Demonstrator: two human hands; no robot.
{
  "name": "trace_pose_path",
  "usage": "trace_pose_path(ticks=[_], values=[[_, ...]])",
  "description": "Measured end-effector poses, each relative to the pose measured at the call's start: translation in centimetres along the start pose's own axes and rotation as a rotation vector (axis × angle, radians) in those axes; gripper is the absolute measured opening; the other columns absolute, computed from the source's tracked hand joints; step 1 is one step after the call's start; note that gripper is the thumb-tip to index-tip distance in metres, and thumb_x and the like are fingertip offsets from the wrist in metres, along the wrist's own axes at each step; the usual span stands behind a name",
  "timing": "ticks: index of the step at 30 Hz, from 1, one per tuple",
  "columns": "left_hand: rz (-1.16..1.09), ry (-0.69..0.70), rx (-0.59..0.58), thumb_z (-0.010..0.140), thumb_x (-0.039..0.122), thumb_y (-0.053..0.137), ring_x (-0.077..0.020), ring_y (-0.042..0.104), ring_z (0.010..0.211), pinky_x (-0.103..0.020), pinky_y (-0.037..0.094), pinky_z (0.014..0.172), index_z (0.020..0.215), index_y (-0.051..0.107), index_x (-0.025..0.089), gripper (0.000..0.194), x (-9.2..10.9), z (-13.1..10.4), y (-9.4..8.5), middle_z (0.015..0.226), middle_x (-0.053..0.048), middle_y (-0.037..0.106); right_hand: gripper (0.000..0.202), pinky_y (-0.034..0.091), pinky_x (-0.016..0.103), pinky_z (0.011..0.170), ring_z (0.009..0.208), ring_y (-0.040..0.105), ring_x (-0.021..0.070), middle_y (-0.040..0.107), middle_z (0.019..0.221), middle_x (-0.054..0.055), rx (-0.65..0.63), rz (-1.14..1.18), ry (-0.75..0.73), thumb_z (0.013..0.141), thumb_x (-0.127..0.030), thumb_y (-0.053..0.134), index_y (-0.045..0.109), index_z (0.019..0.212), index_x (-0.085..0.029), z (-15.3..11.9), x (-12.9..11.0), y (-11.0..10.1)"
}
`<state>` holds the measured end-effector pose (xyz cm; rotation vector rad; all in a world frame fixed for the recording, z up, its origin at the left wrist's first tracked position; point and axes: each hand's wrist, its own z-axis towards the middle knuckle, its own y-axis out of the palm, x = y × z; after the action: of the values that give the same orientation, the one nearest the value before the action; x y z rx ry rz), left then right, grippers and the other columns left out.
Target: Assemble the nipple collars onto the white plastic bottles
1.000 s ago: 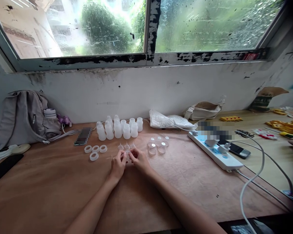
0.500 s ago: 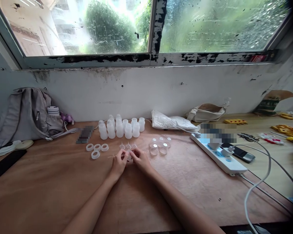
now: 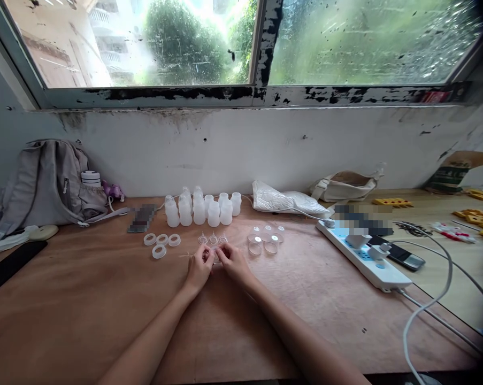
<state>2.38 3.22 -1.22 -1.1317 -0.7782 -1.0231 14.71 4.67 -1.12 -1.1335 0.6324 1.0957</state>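
My left hand (image 3: 199,266) and my right hand (image 3: 234,263) meet over the table, fingers closed. Between their fingertips is a small clear round piece (image 3: 216,259), mostly hidden, its kind unclear. Just beyond the fingers stand several clear nipples (image 3: 213,239) in a row. Frosted white rings (image 3: 159,251) lie to the left of my hands. On the right are clear domed caps (image 3: 255,246) and small clear discs (image 3: 268,228). Farther back, frosted baby bottles (image 3: 199,209) stand in a cluster, some with clear tops on.
A white power strip (image 3: 363,254) with plugs and looping cables (image 3: 445,283) occupies the right side. A white plastic packet (image 3: 285,200) lies near the wall. At far left are a grey backpack (image 3: 52,184) and a black flat object (image 3: 12,267). A blurred dark object (image 3: 142,218) lies left of the bottles.
The whole view has shifted slightly. My hands stay together over the small clear piece, with little finger movement visible.
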Motion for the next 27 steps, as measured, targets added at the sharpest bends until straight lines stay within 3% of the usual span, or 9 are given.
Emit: trace_pose_path(ticks=[8, 15, 20, 27], values=[[0.056, 0.016, 0.010, 0.077, 0.036, 0.043, -0.0079, 0.046, 0.037, -0.018, 0.034, 0.044, 0.069, 0.047, 0.019, 0.019, -0.07, -0.04, -0.18, 0.046, 0.007, 0.047, 0.014, 0.033, 0.020, 0.048, 0.051, 0.043, 0.0095, 0.049, 0.055, -0.003, -0.016, -0.037, -0.048, 0.076, -0.025, 0.046, 0.051, 0.065, -0.017, -0.04, -0.25, -0.05], [0.089, 0.082, 0.027, 0.075, 0.031, 0.047, -0.0103, 0.055, 0.052, -0.019, 0.041, 0.050, 0.078, 0.053, 0.018, 0.015, 0.04, 0.38, -0.42, 0.065, 0.000, 0.059, 0.013, 0.035, 0.021, 0.049, 0.050, 0.045, 0.0102, 0.049, 0.055, -0.003, 0.016, -0.027, -0.040, 0.073, -0.021, 0.045, 0.055, 0.079, -0.017, -0.16, -0.54, -0.21], [0.158, 0.121, 0.029, 0.071, 0.023, 0.051, -0.0110, 0.055, 0.052, -0.020, 0.041, 0.052, 0.081, 0.054, 0.019, 0.011, -0.19, 0.24, -0.39, 0.061, 0.001, 0.059, 0.011, 0.035, 0.021, 0.049, 0.050, 0.044, 0.0105, 0.046, 0.055, -0.004, 0.029, -0.067, -0.072, 0.069, -0.017, 0.044, 0.051, 0.078, -0.018, -0.24, -0.35, 0.00], [0.160, 0.144, 0.063, 0.075, 0.026, 0.048, -0.0099, 0.055, 0.052, -0.021, 0.044, 0.055, 0.087, 0.055, 0.020, 0.015, -0.08, 0.20, -0.44, 0.071, -0.001, 0.061, 0.011, 0.038, 0.022, 0.053, 0.055, 0.048, 0.0115, 0.051, 0.063, -0.001, 0.022, -0.103, -0.172, 0.074, -0.018, 0.043, 0.049, 0.083, -0.018, -0.15, 0.19, 0.09]])
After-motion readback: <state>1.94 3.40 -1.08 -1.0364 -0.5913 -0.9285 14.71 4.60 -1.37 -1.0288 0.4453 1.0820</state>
